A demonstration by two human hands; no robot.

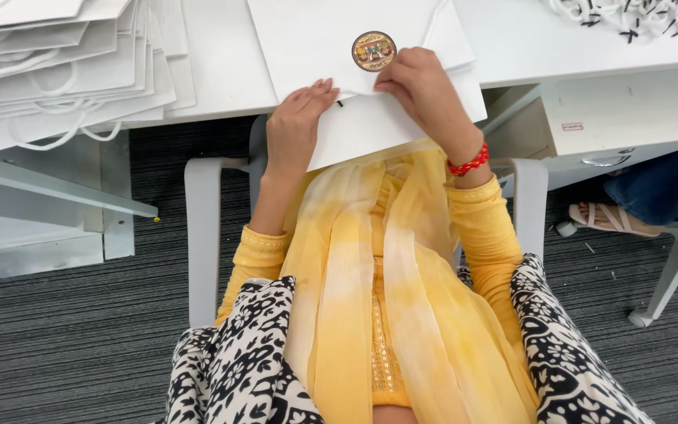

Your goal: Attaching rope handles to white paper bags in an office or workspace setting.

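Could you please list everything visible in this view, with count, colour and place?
paper bag: one, white, at the table edge under both hands
round sticker: one, brown, on the bag
stack of paper bags: several, white, table's left
cords: a pile, white with black tips, top right
table: one, white
chair: one, grey, under the person
sandalled foot: another person's, right
bracelet: one, red, right wrist
left hand: flat on the bag
right hand: pinching the bag's edge
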